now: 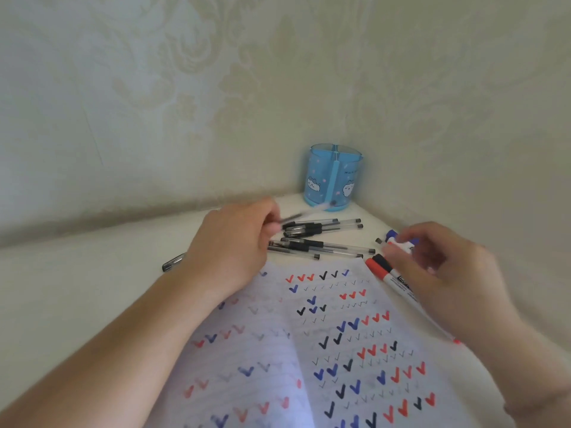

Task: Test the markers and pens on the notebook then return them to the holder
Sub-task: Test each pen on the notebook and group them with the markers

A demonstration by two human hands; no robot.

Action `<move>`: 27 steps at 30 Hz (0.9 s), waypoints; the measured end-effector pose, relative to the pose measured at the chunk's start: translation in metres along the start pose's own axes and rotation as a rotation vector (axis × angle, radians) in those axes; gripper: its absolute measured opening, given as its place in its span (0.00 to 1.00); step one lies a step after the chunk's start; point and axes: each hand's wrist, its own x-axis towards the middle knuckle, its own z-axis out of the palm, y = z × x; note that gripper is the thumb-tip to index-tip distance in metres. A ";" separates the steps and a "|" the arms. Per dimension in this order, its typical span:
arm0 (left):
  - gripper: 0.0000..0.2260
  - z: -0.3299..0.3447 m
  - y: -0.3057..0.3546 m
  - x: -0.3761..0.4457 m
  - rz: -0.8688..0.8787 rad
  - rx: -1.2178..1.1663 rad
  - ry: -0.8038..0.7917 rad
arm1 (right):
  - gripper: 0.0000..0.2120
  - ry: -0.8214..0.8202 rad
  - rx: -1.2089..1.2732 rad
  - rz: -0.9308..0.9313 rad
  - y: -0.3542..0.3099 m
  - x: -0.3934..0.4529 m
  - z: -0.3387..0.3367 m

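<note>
An open lined notebook (324,350) covered in red, blue and black check marks lies in front of me. Several black gel pens (321,239) lie in a loose pile beyond its top edge. My left hand (234,242) grips one black pen (296,215), blurred, pointing toward the blue holder (333,177) in the corner. My right hand (445,273) is closed on a blue-capped marker (398,240). A red marker (378,268) and a black marker (392,271) lie under that hand at the notebook's right edge.
A loose black pen cap (173,262) lies on the white table left of my left wrist. Patterned walls meet in a corner right behind the holder, which stands with nothing visible inside it.
</note>
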 end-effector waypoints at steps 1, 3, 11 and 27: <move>0.02 -0.003 0.007 -0.002 0.059 -0.164 0.010 | 0.17 -0.066 0.106 -0.045 -0.007 -0.004 0.005; 0.02 -0.005 0.027 -0.009 0.220 -0.374 -0.109 | 0.23 -0.233 0.293 -0.142 -0.016 -0.012 0.015; 0.11 0.013 0.036 -0.021 0.478 -0.386 -0.439 | 0.07 -0.368 0.683 -0.284 -0.022 -0.019 0.024; 0.25 0.012 0.029 -0.022 0.231 -0.378 -0.536 | 0.11 -0.564 0.739 -0.026 -0.036 -0.065 -0.012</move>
